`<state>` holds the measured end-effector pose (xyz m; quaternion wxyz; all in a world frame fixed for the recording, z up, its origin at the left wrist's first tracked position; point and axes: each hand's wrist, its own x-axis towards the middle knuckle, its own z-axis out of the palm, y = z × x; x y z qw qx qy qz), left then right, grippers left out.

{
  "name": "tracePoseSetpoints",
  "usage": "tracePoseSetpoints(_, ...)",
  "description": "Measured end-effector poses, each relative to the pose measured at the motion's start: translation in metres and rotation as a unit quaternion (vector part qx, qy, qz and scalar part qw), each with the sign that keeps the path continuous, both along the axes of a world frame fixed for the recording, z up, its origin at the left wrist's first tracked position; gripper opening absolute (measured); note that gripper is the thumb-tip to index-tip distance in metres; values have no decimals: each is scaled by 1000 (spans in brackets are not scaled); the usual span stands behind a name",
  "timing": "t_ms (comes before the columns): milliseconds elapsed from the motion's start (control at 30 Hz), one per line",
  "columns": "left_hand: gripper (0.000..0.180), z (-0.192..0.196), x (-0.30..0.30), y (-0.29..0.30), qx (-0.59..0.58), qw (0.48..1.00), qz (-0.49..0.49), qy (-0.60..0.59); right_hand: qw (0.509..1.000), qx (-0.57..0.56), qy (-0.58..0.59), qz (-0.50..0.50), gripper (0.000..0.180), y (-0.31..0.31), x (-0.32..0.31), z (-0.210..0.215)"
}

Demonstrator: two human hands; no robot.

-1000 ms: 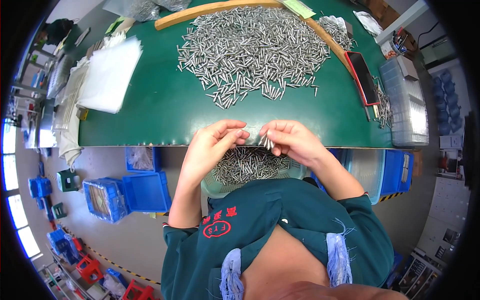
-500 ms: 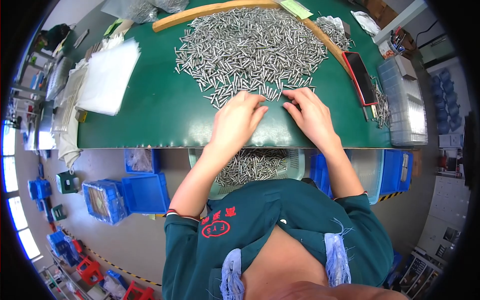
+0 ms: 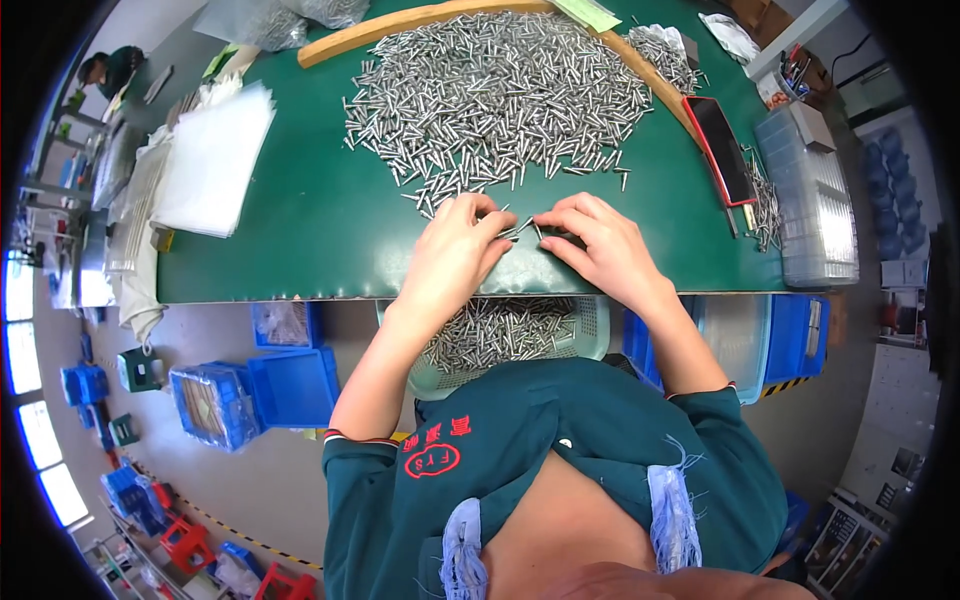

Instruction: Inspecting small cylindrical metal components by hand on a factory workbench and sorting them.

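Note:
A large heap of small silvery metal pins (image 3: 500, 90) lies on the green tabletop (image 3: 300, 240), each pin tapering at one end. Just in front of the heap, near the table's front edge, my two hands face each other. My left hand (image 3: 455, 245) is closed, with thumb and fingers around a few pins (image 3: 518, 229) that poke out at the fingertips. Opposite it, my right hand (image 3: 600, 248) pinches a single pin (image 3: 539, 233) between thumb and forefinger. Its other fingers are curled. How many pins sit inside my left hand is hidden.
A wooden strip (image 3: 430, 18) borders the heap. On the right are a red-framed phone (image 3: 722, 150), loose pins and clear plastic boxes (image 3: 812, 200); on the left, white sheets (image 3: 215, 160). Below the table edge, a green basket (image 3: 594, 330) holds more pins. Another person (image 3: 115, 70) is at far left.
Both hands have drawn back from the heap toward me and closer together, bringing a few pins out between their fingertips. At the far left, another person has come more into view.

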<state>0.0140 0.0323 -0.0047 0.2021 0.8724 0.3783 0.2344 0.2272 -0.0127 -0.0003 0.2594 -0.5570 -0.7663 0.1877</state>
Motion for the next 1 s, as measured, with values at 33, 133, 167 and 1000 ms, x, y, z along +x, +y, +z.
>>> tracePoseSetpoints(33, 25, 2, -2, -3, -12, 1000, 14, 4, 1000, 8, 8, -2, 22, -1, -1, 0)
tracePoseSetpoints(133, 27, 6, -6, -5, -26, 999, 22, 13, 999, 41, -11, 15, 24, 0, -4, -2)
tracePoseSetpoints(167, 27, 5, -6, -6, -26, 999, 22, 12, 997, 65, -39, 35, 26, 1, -5, -3)
tracePoseSetpoints(1000, 14, -2, -3, -27, 22, 997, 67, 3, 993, 114, -26, -10, 11, -4, -19, -11)
